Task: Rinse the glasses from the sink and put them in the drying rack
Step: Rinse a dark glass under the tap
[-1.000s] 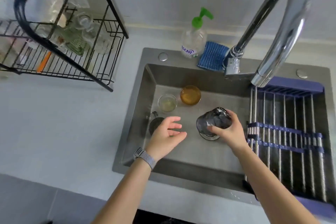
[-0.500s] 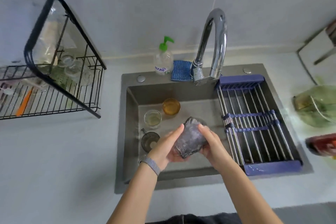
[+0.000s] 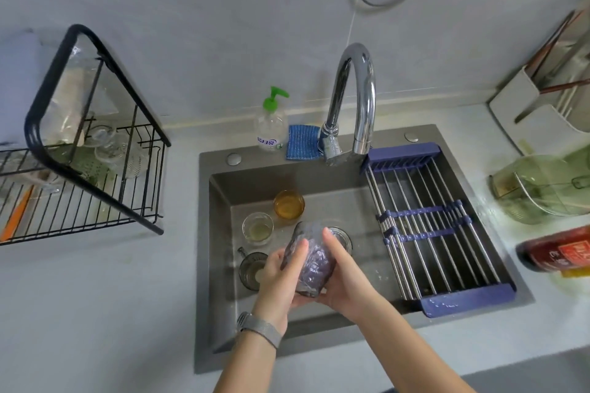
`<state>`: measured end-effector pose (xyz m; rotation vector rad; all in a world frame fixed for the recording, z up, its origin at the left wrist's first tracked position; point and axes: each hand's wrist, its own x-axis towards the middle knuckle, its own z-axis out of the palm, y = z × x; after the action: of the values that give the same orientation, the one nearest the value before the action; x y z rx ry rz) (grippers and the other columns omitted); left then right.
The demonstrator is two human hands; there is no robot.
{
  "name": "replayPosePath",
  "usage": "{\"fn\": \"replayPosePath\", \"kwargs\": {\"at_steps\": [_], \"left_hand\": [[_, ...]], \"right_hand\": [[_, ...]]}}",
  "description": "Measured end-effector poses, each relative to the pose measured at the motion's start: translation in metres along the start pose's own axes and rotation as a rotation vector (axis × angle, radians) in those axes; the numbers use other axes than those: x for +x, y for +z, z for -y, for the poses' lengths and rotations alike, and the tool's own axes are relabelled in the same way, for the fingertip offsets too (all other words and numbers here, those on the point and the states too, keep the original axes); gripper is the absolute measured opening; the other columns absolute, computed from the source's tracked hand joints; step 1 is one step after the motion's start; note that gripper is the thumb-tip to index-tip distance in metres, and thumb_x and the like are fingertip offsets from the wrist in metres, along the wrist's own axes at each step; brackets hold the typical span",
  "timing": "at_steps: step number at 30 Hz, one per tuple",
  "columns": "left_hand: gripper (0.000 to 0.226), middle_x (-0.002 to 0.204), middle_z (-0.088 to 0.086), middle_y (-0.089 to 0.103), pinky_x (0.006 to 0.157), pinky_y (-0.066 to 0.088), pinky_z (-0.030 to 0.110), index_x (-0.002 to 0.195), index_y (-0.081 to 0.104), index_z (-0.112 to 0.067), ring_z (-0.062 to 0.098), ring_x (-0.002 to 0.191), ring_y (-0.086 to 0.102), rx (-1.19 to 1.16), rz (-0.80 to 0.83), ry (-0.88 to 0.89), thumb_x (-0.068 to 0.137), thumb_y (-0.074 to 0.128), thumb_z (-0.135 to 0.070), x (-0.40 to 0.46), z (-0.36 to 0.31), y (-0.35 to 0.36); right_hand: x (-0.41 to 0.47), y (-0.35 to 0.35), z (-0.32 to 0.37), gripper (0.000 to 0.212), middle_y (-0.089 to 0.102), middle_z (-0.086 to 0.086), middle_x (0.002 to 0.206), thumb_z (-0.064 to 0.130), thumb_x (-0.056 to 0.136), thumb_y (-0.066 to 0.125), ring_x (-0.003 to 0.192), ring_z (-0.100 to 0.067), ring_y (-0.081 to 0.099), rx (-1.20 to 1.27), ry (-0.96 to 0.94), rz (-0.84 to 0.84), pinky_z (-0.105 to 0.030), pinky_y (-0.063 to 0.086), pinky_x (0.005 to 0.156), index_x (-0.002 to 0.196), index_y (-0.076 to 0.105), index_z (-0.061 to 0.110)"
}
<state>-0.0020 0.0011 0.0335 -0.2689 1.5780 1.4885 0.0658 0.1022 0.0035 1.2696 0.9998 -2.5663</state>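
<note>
A dark purple textured glass (image 3: pixel 312 260) is tilted above the grey sink (image 3: pixel 220 233), held between both hands. My left hand (image 3: pixel 279 277) grips its left side and my right hand (image 3: pixel 343 277) cups its right side and base. On the sink floor stand an amber glass (image 3: pixel 289 204), a small clear glass (image 3: pixel 258 228) and a dark glass mug (image 3: pixel 252 269), the mug partly hidden by my left hand. The black wire drying rack (image 3: pixel 95 188) sits on the counter at left with several clear glasses in it. No water runs from the chrome faucet (image 3: pixel 357 99).
A blue roll-up rack (image 3: pixel 427 226) spans the sink's right half. A green-pump soap bottle (image 3: pixel 271 124) and a blue cloth (image 3: pixel 303 142) sit behind the sink. On the right counter are a green glass container (image 3: pixel 539 188) and a red bottle (image 3: pixel 558 252).
My right hand lifted the purple glass off the sink floor. My left hand came over and took hold of it too. The view pulled back and up.
</note>
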Motion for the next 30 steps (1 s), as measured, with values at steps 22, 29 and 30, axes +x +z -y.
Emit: {"fn": "replayPosePath", "kwargs": {"at_steps": [22, 29, 30], "left_hand": [[0.092, 0.113, 0.002, 0.072, 0.096, 0.054, 0.048, 0.119, 0.059, -0.016, 0.02, 0.106, 0.068, 0.274, 0.183, 0.208, 0.038, 0.095, -0.041, 0.083, -0.029, 0.04], [0.082, 0.107, -0.002, 0.074, 0.087, 0.057, 0.033, 0.115, 0.06, -0.017, 0.014, 0.101, 0.07, 0.261, 0.155, 0.284, 0.042, 0.091, -0.037, 0.094, -0.038, 0.052], [0.082, 0.106, -0.003, 0.074, 0.087, 0.057, 0.032, 0.116, 0.061, -0.017, 0.014, 0.101, 0.07, 0.26, 0.158, 0.282, 0.043, 0.091, -0.038, 0.095, -0.038, 0.052]], "right_hand": [[0.105, -0.053, 0.174, 0.023, 0.059, 0.0, 0.101, 0.011, 0.088, 0.064, 0.094, -0.022, 0.057, -1.168, -0.743, -0.525, -0.022, 0.035, 0.069, 0.111, 0.063, 0.007], [0.077, -0.07, 0.144, 0.054, 0.054, 0.008, 0.139, 0.017, 0.092, 0.065, 0.125, -0.008, 0.051, -1.033, -0.712, -0.314, -0.02, 0.04, 0.099, 0.142, 0.048, 0.024], [0.068, -0.067, 0.138, 0.058, 0.047, 0.012, 0.143, 0.027, 0.093, 0.064, 0.128, -0.004, 0.047, -0.866, -0.686, -0.322, -0.021, 0.039, 0.101, 0.147, 0.042, 0.027]]}}
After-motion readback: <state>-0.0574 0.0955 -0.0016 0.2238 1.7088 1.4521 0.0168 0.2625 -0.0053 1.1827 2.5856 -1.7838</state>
